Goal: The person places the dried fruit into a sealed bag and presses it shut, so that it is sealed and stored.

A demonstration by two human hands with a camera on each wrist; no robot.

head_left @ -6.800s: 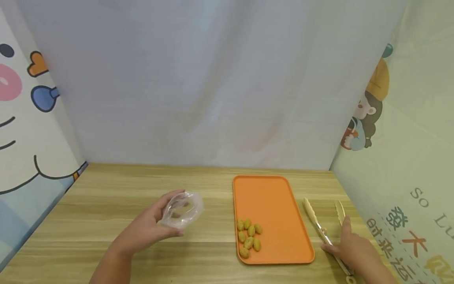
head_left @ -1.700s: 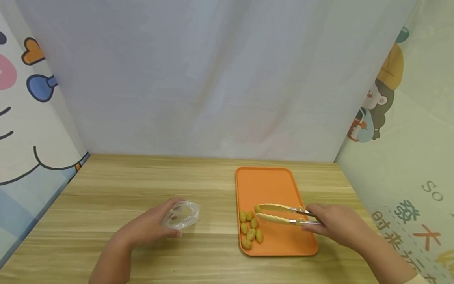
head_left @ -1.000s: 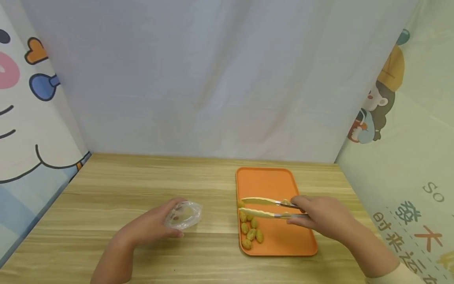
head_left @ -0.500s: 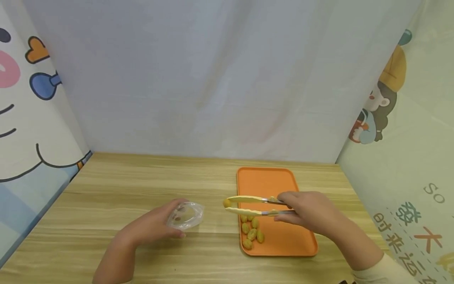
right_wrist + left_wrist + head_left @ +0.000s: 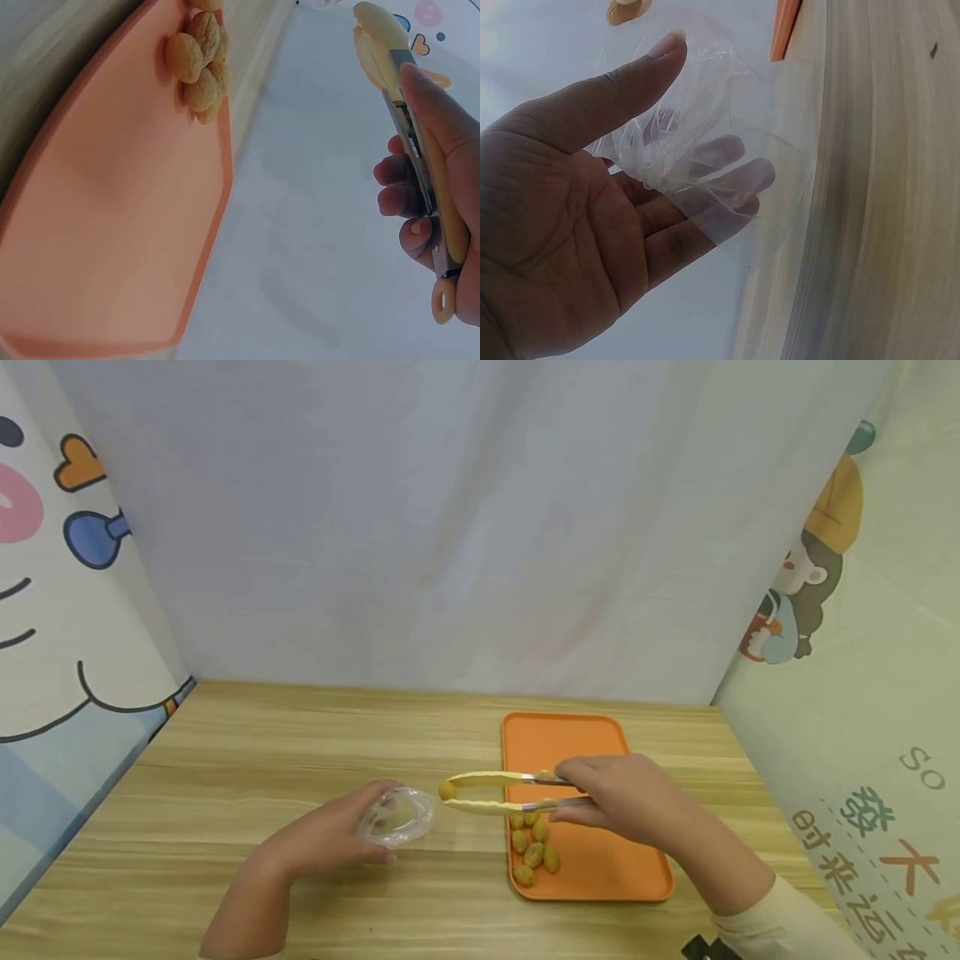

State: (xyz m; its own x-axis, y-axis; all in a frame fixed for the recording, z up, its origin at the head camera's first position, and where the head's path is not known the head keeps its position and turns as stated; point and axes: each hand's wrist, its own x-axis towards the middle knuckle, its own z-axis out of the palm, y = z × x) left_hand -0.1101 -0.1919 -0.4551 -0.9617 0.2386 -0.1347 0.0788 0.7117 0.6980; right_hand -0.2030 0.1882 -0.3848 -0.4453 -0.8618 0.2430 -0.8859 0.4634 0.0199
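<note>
My left hand [image 5: 341, 833] holds a thin clear plastic bag [image 5: 424, 817] above the table, its mouth spread between thumb and fingers. Through the film in the left wrist view, several fingertips of the left hand [image 5: 577, 217] show. My right hand [image 5: 618, 795] grips metal tongs [image 5: 486, 807] with yellow ends. Pinched at their tips is a small oval yellow-brown fruit [image 5: 447, 790], just right of the bag's mouth. Several like fruits [image 5: 534, 854] lie in the near left corner of the orange tray [image 5: 573, 737]; in the right wrist view these fruits [image 5: 199, 64] look wrinkled.
The tray stands right of centre on the wood-grain table [image 5: 300, 727], under the right forearm. A pale curtain [image 5: 375, 527] closes off the back. Printed cloths hang on the left and right sides.
The right hand took up the tongs from the table, pinched one fruit on the tray, then carried it left to beside the bag. The left hand has barely shifted.
</note>
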